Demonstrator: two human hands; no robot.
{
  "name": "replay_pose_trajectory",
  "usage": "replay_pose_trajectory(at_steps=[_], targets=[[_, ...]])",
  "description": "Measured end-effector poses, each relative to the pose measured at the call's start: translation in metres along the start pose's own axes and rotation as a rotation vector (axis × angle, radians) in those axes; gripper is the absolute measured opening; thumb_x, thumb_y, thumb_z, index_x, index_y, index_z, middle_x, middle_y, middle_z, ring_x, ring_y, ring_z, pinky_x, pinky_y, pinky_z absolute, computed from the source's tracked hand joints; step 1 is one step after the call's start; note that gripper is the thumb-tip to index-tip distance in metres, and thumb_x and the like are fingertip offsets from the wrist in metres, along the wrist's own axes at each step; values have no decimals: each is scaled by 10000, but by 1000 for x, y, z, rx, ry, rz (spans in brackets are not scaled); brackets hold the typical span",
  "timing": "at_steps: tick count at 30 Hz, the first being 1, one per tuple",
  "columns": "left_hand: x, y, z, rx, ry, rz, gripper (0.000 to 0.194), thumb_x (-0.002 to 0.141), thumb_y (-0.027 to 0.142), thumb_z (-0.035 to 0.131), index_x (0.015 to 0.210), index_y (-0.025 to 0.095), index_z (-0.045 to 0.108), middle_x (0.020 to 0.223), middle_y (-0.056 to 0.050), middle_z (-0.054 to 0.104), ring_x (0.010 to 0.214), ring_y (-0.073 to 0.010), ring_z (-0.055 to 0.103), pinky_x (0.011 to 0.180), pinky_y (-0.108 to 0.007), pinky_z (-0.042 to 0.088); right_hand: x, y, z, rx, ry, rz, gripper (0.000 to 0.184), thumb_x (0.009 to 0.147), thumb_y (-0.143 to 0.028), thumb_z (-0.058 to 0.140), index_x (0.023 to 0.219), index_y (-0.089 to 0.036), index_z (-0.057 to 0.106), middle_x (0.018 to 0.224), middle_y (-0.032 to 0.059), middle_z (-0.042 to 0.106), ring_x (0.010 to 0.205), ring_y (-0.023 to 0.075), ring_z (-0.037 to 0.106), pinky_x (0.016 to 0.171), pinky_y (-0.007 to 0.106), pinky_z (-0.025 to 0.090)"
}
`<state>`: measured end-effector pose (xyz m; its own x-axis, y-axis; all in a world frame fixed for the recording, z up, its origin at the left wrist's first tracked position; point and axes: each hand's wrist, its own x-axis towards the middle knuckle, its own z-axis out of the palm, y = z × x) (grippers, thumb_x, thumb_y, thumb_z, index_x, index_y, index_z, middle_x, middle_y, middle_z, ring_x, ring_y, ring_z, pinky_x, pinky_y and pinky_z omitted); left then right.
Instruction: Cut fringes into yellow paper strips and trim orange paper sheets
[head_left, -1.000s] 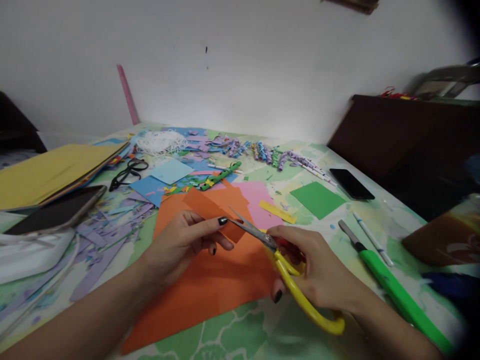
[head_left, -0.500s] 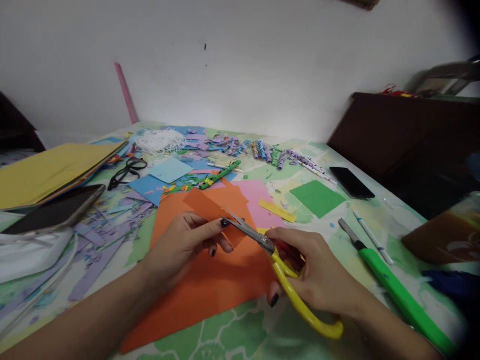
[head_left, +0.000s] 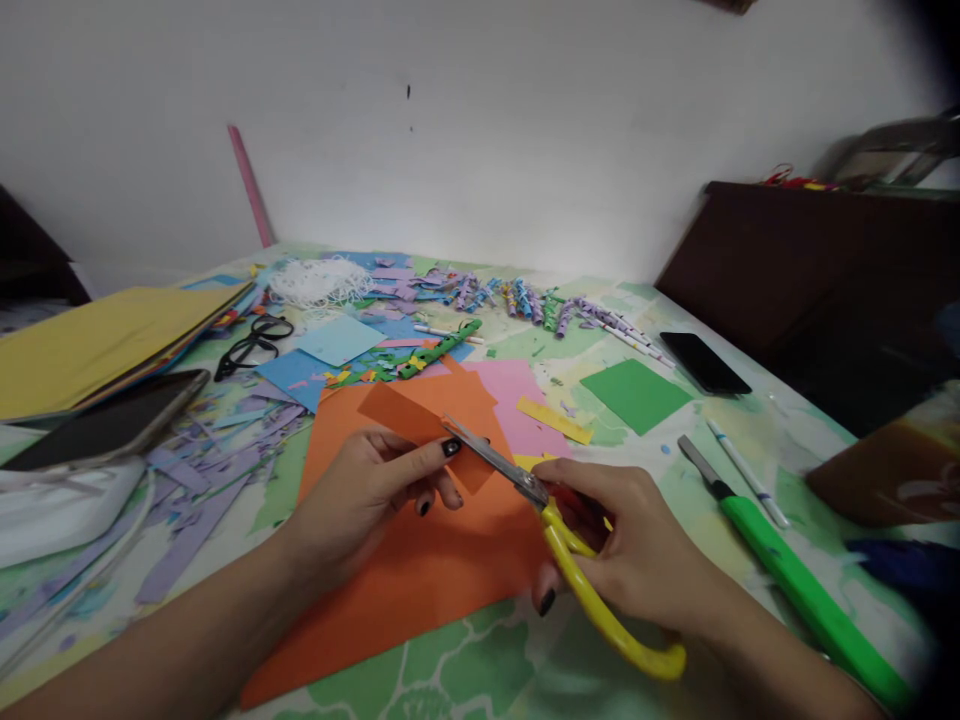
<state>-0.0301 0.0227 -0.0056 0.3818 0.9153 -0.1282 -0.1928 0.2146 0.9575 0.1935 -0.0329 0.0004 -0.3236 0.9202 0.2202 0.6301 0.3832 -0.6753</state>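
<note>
My left hand (head_left: 367, 490) pinches a small orange paper piece (head_left: 420, 425) between thumb and fingers, held just above a large orange sheet (head_left: 405, 570) lying on the table. My right hand (head_left: 637, 550) grips yellow-handled scissors (head_left: 577, 560). Their metal blades (head_left: 491, 458) are closed along the paper piece, with the tips next to my left thumb.
A green utility knife (head_left: 787, 575) and a white pen (head_left: 746, 475) lie to the right. A green square (head_left: 636, 395), a black phone (head_left: 705, 362), a pink sheet (head_left: 517, 395), rolled paper beads (head_left: 540, 305), glasses (head_left: 251, 345), purple scraps (head_left: 210, 480), a yellow folder (head_left: 97, 340) and a tablet (head_left: 105, 425) crowd the table.
The scissor blades have closed and advanced left through the orange piece toward my left thumb. Both hands shifted slightly left.
</note>
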Motion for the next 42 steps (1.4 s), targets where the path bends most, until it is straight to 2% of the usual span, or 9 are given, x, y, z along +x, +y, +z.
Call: replay_pose_trajectory(at_steps=[14,18,31,38,42], targets=[[2,-1,-1,-43,-39,-15,218,728,302,750,577,153,699,499,-28,672,446,-72,554,439,-155,370,-1,0,1,10,27,-24,256,628,-254,807,781,-165,621,571,-84,318,525,79,232,439,200,211],[2,-1,-1,-50,-33,-21,187,730,291,750,604,157,712,497,-27,673,447,-73,560,440,-153,376,-1,1,1,23,3,-10,219,643,-260,802,706,-158,619,549,-85,306,521,77,228,440,200,211],[2,-1,0,-71,-45,-34,182,711,296,766,598,159,724,492,-33,676,447,-81,571,446,-156,394,-1,3,0,24,9,-4,248,656,-285,798,830,-139,700,562,-77,291,529,84,206,440,205,206],[2,-1,-1,-53,-56,-40,206,733,297,749,585,157,719,497,-41,681,444,-76,556,443,-160,378,-2,0,1,45,1,35,252,655,-303,804,664,-155,600,552,-76,288,533,85,221,450,213,216],[1,0,1,-37,-50,-46,185,709,297,767,599,158,716,499,-38,680,450,-85,556,448,-173,375,-3,-2,2,65,-40,63,205,668,-265,775,698,-166,598,543,-76,314,525,87,241,444,211,224]])
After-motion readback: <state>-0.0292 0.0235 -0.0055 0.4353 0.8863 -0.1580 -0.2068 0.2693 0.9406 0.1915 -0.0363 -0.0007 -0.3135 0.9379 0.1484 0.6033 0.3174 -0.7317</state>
